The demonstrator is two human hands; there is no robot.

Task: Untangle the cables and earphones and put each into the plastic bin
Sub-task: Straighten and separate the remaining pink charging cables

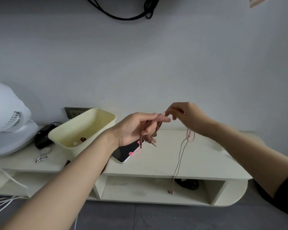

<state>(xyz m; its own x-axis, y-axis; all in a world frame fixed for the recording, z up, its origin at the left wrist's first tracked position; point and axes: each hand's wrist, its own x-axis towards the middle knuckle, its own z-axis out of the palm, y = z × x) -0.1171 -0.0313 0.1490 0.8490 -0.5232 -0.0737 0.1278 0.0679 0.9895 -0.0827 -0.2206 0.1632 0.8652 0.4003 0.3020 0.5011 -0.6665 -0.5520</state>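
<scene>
your left hand (133, 127) holds the bunched earphone cord (158, 126) in a closed grip, in the air just right of the bin (90, 125). your right hand (184, 116) pinches one strand at the bunch's top. a loose strand (181, 151) hangs straight down past the desk (173, 156) edge, further right. your left hand is nearer the bin; i'd guess you pull rightward, away from it.

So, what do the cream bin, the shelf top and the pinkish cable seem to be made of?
Bin: looks like moulded plastic, cream, smooth with soft sheen and rounded rim. Shelf top: probably painted or laminated board, matt cream, faintly scuffed. Earphone cable: thin flexible sheath, likely rubbery plastic, pinkish-brown, hanging limp.
</scene>
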